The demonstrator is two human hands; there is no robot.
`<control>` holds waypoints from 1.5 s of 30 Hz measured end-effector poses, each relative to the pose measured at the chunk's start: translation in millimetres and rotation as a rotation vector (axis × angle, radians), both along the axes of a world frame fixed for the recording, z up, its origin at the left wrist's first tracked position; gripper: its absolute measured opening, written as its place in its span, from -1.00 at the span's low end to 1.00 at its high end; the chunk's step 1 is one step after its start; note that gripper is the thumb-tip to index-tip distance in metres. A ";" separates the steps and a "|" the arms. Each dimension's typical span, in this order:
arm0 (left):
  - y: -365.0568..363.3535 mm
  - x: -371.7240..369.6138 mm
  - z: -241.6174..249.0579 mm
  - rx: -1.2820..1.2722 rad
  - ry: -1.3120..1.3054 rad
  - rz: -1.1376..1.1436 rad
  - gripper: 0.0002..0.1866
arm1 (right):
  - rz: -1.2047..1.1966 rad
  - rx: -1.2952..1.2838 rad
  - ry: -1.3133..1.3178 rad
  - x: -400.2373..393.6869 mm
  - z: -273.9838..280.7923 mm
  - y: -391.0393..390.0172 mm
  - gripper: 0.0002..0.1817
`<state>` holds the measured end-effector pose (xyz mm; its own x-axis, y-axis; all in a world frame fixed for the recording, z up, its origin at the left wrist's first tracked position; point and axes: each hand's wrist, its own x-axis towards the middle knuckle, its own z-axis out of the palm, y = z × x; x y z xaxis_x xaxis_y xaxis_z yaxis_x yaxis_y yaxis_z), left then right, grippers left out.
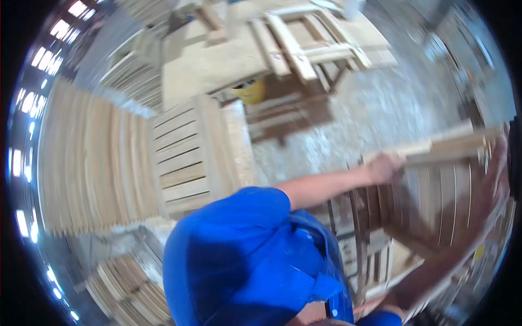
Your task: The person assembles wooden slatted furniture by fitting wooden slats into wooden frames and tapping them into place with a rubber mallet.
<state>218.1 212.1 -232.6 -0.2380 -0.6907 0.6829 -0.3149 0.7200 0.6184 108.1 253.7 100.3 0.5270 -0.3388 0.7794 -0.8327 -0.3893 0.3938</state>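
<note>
A slatted wooden panel [443, 201] stands at the right, with pale rails along its upper edge. My left hand [386, 167] is closed around the near end of that edge. My right hand [496, 168] is at the panel's far end, its fingers along the outer side and blurred; it appears to grip there. Part of the panel's lower side is hidden behind my right forearm. Below it are more slatted wooden pieces [375, 266], partly covered by my arm and blue clothing.
A tall stack of slatted panels [103, 163] stands at the left. Behind is a worktable [217, 68] with a wooden frame [296, 46] on it and a yellow container [250, 91] beneath its edge. More wooden pieces [128, 288] lie at lower left. Grey floor [375, 103] shows between.
</note>
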 end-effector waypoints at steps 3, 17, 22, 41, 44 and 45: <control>3.4 5.2 11.9 0.206 -0.171 -0.022 -0.62 | -0.400 0.533 -0.443 0.4 -4.6 -58.8 -0.49; -4.9 18.4 -2.6 0.177 -0.254 -0.129 -0.79 | 0.148 0.881 -0.684 6.4 -37.1 -20.2 -0.62; -6.2 12.1 -12.8 0.154 -0.232 -0.174 -0.69 | -0.176 0.215 -0.365 28.6 -35.7 2.7 -0.67; 281.8 -223.9 -25.7 -0.347 -0.521 -0.834 -0.14 | -1.311 0.209 -1.269 -217.8 -360.0 505.6 -0.41; 304.2 -264.5 -55.1 -0.301 -0.737 -0.702 -0.11 | -1.305 0.281 -1.194 -212.4 -367.1 532.9 -0.45; 308.1 -267.8 -62.0 -0.262 -0.830 -0.726 -0.16 | -1.308 0.321 -1.096 -213.1 -375.3 550.5 -0.47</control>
<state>-49.7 520.2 -294.6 -0.9709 -0.0638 0.2307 -0.0127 0.9762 0.2164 -105.0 804.2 -275.0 -0.8832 -0.2750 0.3800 -0.4413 0.7618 -0.4743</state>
